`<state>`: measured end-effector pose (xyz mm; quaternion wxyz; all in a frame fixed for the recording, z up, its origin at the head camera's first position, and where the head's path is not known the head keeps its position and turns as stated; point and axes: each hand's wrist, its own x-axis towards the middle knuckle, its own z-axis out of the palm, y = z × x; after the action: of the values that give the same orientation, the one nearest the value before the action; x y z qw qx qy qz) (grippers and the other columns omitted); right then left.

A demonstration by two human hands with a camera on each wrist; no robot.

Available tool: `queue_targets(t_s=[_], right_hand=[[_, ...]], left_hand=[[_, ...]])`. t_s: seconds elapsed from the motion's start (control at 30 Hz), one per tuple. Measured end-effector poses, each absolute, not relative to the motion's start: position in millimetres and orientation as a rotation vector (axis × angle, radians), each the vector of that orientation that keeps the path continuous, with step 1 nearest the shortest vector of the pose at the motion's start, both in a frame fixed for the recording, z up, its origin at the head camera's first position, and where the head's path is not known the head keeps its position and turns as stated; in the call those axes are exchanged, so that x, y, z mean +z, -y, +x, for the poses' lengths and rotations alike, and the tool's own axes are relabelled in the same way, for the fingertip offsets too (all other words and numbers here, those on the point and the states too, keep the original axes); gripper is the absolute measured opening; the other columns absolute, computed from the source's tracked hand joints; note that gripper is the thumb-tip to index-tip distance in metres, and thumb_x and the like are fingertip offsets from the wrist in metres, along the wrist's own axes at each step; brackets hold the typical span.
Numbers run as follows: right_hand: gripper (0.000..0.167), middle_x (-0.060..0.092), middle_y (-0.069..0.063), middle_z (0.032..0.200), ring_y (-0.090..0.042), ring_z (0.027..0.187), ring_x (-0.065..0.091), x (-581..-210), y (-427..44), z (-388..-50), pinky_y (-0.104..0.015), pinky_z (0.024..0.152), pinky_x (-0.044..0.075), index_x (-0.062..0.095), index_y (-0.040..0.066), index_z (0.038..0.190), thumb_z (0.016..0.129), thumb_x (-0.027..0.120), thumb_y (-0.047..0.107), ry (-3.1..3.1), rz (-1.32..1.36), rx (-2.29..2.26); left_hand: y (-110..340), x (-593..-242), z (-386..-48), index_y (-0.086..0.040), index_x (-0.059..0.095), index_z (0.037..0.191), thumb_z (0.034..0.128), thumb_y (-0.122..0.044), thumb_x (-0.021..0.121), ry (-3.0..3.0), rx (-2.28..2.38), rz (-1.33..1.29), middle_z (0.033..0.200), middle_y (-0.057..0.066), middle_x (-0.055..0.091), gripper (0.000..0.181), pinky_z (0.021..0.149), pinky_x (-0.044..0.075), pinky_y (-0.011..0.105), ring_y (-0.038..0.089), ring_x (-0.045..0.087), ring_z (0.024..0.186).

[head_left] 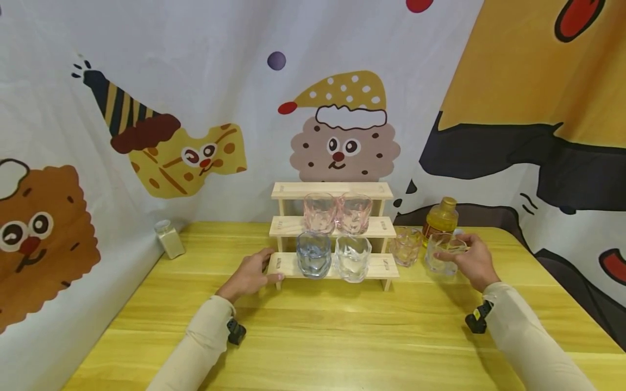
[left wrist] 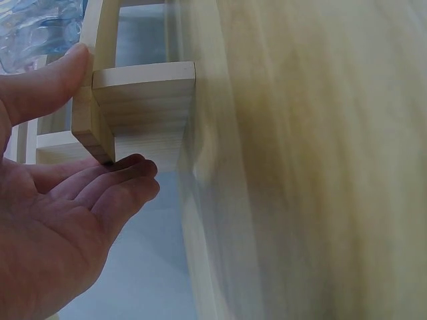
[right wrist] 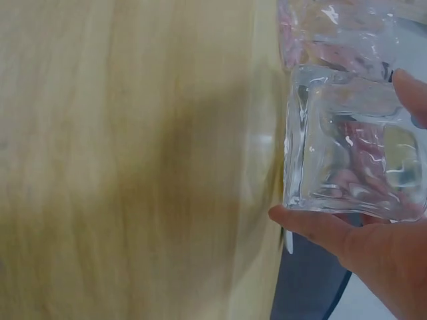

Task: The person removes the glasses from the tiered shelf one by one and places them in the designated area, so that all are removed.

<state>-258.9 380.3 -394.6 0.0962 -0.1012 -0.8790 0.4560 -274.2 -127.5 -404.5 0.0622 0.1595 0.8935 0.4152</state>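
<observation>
My right hand [head_left: 476, 263] grips a clear glass [head_left: 442, 265] by its sides, at the right of a three-step wooden display stand [head_left: 332, 190]. In the right wrist view the glass [right wrist: 353, 153] sits between thumb and fingers, close to the tabletop. My left hand [head_left: 250, 275] holds the left end of the lowest step, its thumb at the front edge, as the left wrist view of the stand [left wrist: 143, 100] shows. On that step are a blue glass [head_left: 314, 255] and a clear patterned glass [head_left: 352, 258]. Two pink glasses [head_left: 320, 214] occupy the middle step.
Between the stand and my right hand, a pinkish glass [head_left: 406, 247] stands on the wooden table [head_left: 323, 336]. Behind the held glass is a yellow bottle [head_left: 441, 217]. A small pale-filled jar [head_left: 169, 239] stands at the far left edge. A printed cloth [head_left: 220, 70] hangs behind.
</observation>
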Motion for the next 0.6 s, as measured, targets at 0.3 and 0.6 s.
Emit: queue_targets(t_s=[0.3,0.6], right_hand=[[0.098,0.031,-0.035,0.154,-0.052,0.137,0.036,-397.7,-380.0,-264.1,-0.063,0.105,0.042,0.025,-0.011,0.150,0.083,0.083,0.032,2.628,-0.371,1.321],[0.095,0.041,-0.032,0.145,-0.045,0.124,0.046,-399.1,-377.3,-267.0,-0.050,0.092,0.048,0.028,-0.011,0.146,0.081,0.085,0.029,2.633,-0.393,1.285]], left_hand=[[128.0,-406.2,-276.4,0.007,0.038,0.149,0.0923,-0.013,0.073,-2.701,1.260,0.485,0.148,0.029,0.050,0.070,0.110,0.048,0.051,0.042,0.052,0.136],[126.9,-405.5,-275.7,0.006,0.036,0.151,0.0924,-0.012,0.073,-2.677,1.274,0.463,0.152,0.029,0.046,0.072,0.111,0.046,0.052,0.043,0.048,0.140]])
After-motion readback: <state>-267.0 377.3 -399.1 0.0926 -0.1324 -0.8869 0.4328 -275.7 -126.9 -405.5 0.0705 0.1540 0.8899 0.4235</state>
